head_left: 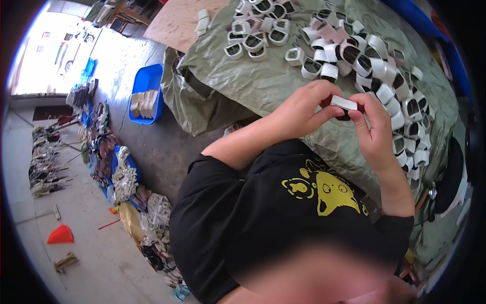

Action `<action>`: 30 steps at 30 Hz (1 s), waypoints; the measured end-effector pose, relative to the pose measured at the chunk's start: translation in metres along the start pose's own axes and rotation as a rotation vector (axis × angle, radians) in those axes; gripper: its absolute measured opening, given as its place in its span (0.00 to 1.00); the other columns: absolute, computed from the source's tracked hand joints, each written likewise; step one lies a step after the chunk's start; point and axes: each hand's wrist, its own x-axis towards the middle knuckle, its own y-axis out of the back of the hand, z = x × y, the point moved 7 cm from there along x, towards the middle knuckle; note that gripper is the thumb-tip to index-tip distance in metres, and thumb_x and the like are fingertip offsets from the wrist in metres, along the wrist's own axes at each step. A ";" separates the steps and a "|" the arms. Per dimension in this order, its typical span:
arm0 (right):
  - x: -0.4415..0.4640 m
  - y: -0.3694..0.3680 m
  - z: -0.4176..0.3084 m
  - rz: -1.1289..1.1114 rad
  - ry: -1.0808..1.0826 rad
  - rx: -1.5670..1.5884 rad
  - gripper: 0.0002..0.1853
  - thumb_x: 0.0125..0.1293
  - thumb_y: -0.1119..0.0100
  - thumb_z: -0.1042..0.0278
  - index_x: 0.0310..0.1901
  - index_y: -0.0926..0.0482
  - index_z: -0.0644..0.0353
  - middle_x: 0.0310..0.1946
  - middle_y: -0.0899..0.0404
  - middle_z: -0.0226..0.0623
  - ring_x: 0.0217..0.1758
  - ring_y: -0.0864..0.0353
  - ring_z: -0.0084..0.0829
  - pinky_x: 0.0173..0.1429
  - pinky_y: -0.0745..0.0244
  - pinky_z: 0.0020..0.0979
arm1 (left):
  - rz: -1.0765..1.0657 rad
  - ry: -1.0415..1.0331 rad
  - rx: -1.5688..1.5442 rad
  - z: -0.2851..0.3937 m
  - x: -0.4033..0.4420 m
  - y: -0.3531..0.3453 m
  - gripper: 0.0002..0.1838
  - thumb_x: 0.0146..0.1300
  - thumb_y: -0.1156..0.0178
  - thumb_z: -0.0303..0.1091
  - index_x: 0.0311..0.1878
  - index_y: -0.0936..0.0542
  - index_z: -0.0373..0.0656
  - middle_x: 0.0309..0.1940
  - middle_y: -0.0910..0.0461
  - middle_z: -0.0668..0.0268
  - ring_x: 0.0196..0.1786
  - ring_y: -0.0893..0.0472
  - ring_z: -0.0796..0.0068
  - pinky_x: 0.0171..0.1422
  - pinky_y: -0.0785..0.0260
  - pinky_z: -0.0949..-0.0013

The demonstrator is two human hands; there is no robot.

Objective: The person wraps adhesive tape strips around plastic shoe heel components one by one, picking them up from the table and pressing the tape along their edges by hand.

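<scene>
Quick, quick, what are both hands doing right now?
Left hand: closed, fingers pinching one side of a small white piece.
Right hand: closed too, pinching the other side.

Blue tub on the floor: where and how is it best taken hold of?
I'd grip the blue tub by its two long rims, from above, nearer the end with the stacked pale pieces. It is open-topped and longer than wide, with its load toward that end. The green sheet beside one long side may crowd that rim.
</scene>
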 end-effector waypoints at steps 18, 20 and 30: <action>0.042 -0.006 0.036 0.039 -0.208 0.152 0.42 0.61 0.28 0.70 0.74 0.40 0.56 0.60 0.25 0.38 0.60 0.25 0.32 0.66 0.33 0.35 | 0.348 0.392 0.140 -0.070 0.029 0.089 0.11 0.67 0.35 0.35 0.48 0.17 0.41 0.24 0.20 0.62 0.29 0.21 0.67 0.36 0.30 0.64; 0.049 0.010 0.041 0.103 -0.166 -0.009 0.42 0.60 0.28 0.69 0.74 0.40 0.55 0.61 0.25 0.39 0.61 0.25 0.34 0.67 0.33 0.37 | 0.470 0.380 0.356 -0.090 0.038 0.128 0.13 0.67 0.36 0.39 0.50 0.16 0.44 0.30 0.17 0.60 0.35 0.19 0.61 0.42 0.29 0.60; 0.081 0.005 0.089 0.106 -0.036 -0.731 0.37 0.59 0.29 0.66 0.70 0.32 0.49 0.60 0.23 0.38 0.65 0.26 0.39 0.69 0.41 0.41 | 0.612 0.355 0.890 -0.144 0.039 0.160 0.18 0.68 0.39 0.46 0.51 0.16 0.44 0.59 0.22 0.57 0.67 0.32 0.51 0.71 0.45 0.48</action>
